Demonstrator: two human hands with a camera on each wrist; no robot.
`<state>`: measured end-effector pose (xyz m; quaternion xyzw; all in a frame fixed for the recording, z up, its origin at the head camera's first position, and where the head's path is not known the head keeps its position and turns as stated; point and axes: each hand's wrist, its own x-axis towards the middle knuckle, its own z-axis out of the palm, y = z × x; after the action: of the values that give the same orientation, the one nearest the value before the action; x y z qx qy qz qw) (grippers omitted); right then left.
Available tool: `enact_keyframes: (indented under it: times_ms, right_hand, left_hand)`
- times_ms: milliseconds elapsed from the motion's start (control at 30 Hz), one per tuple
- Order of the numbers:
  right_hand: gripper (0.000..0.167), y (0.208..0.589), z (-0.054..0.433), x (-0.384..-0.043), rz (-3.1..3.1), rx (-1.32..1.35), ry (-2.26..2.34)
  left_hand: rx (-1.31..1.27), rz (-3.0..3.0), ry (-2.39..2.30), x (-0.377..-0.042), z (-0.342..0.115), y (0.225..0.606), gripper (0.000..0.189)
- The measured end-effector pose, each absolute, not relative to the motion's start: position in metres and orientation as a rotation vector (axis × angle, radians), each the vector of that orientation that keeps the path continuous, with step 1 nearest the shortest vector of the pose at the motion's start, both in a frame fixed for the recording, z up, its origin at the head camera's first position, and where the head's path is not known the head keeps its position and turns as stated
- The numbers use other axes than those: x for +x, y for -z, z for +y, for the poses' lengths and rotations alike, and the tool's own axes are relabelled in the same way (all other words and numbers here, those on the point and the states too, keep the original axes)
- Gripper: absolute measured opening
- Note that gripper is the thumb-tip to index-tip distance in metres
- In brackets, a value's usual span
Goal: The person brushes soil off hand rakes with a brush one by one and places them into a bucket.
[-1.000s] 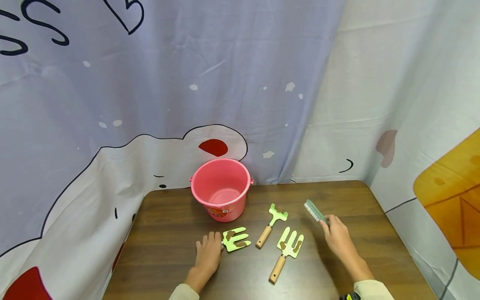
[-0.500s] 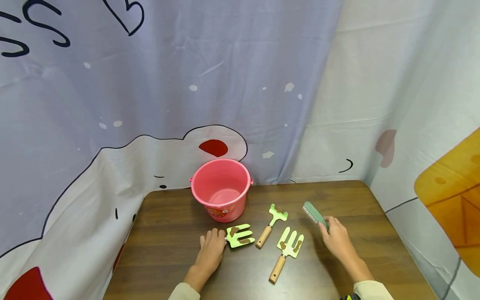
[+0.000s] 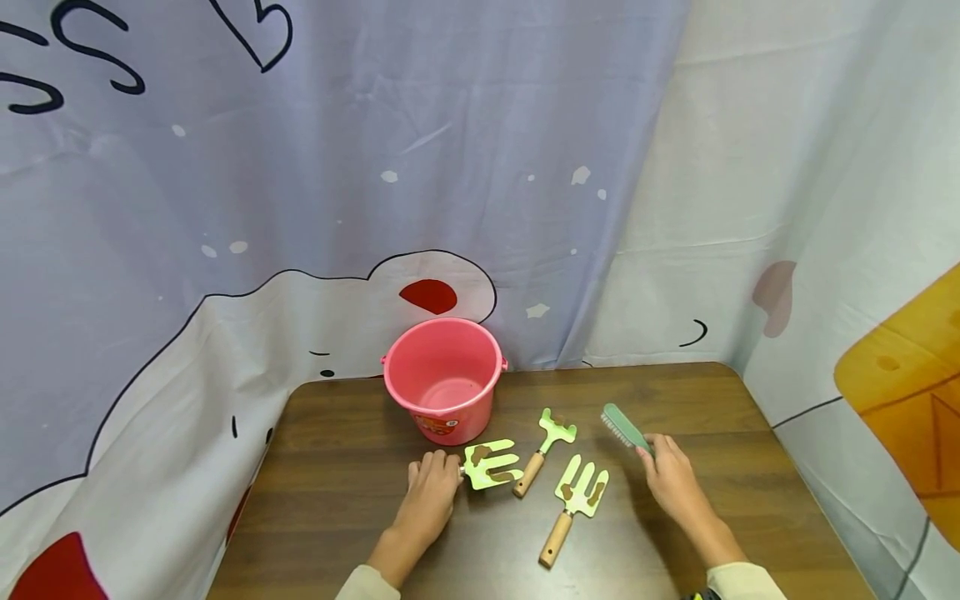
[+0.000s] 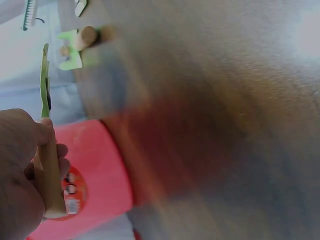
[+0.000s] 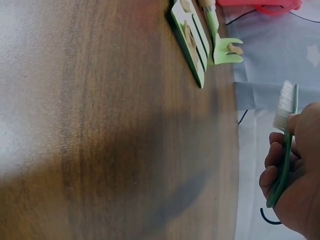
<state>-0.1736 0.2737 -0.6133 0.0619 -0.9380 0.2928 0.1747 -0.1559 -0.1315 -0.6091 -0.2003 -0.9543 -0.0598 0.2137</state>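
My left hand (image 3: 429,498) grips a garden hand fork by its wooden handle (image 4: 48,175). The fork's pale green head (image 3: 476,475) has brown patches and points right, tines outward, above the table. In my right hand (image 3: 673,479) is a green brush (image 3: 627,427), held by its handle with the white bristles (image 5: 284,105) facing left and down. Between the hands lie a small green rake (image 3: 530,473) with a wooden handle and a second garden hand fork (image 3: 555,540), both with brown patches on their heads.
A pink bucket (image 3: 468,417) stands upright at the back of the brown wooden table (image 3: 330,467), just beyond my left hand. Behind the table hangs a printed curtain (image 3: 525,208), which also runs along both sides.
My left hand has moved the fork right and slightly away from me, bringing its tines close to the small rake. The brush in my right hand has shifted slightly left and tilted.
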Motion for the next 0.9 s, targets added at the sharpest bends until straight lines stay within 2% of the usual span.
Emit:
enact_keyframes:
  times_ms: [367, 600, 900]
  right_hand:
    - [0.023, 0.602, 0.266, -0.177, -2.519, 0.253, -0.727]
    - [0.024, 0.588, 0.261, -0.176, -2.492, 0.256, -0.739]
    - [0.024, 0.564, 0.252, -0.175, -2.551, 0.273, -0.812]
  left_hand:
    - [-0.623, -2.520, 0.076, -0.161, -0.123, 0.570, 0.028]
    - [-0.643, -2.480, 0.014, -0.171, -0.112, 0.549, 0.017]
    - [-0.662, -2.456, -0.008, -0.181, -0.100, 0.527, 0.023]
